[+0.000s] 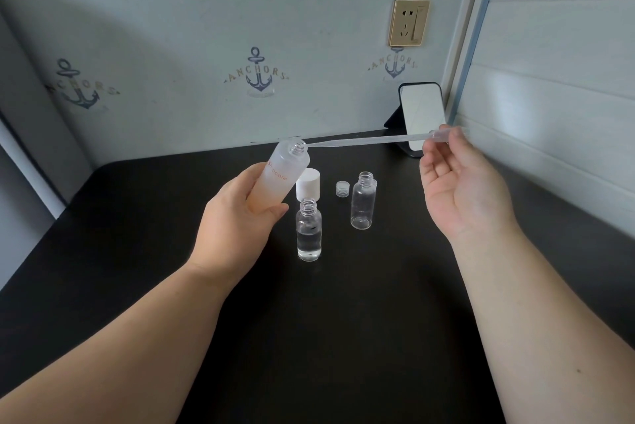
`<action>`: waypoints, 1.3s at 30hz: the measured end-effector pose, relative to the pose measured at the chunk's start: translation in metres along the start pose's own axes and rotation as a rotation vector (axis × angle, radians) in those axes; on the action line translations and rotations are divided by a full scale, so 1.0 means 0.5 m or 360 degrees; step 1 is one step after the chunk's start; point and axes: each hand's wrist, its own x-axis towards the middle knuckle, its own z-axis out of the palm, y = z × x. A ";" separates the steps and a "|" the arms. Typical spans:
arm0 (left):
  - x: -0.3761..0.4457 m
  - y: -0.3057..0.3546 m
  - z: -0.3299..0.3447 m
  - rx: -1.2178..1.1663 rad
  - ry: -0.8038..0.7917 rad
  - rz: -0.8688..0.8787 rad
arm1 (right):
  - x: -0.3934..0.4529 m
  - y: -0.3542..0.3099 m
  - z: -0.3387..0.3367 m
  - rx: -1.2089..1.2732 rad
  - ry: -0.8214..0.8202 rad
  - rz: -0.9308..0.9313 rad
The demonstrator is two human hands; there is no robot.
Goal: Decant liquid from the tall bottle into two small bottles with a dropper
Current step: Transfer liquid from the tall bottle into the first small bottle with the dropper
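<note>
My left hand (pixel 240 214) grips the tall frosted bottle (pixel 281 178), lifted off the table and tilted with its open neck pointing up and to the right. My right hand (pixel 460 179) pinches the bulb of a clear plastic dropper (pixel 371 140) that lies almost level, its tip at the tall bottle's mouth. Two small clear bottles stand uncapped on the black table (pixel 343 303): the near one (pixel 309 230) holds clear liquid up to about its shoulder, the right one (pixel 362 200) looks empty.
A white cap (pixel 308 183) stands behind the near small bottle, and a small clear cap (pixel 343 188) lies left of the right bottle. A small standing mirror (pixel 421 114) sits at the back right by the wall. A panelled wall runs close along the right.
</note>
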 end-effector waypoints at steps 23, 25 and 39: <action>0.002 -0.005 0.015 0.0435 0.0083 0.0324 | -0.019 0.018 0.008 -0.0573 -0.0304 -0.0043; 0.002 -0.006 0.017 0.0461 0.0083 0.0362 | -0.026 0.029 0.015 -0.0630 -0.0358 -0.0031; 0.001 -0.002 0.020 0.0512 0.0071 0.0434 | -0.047 0.071 0.025 -0.0915 -0.0613 0.0029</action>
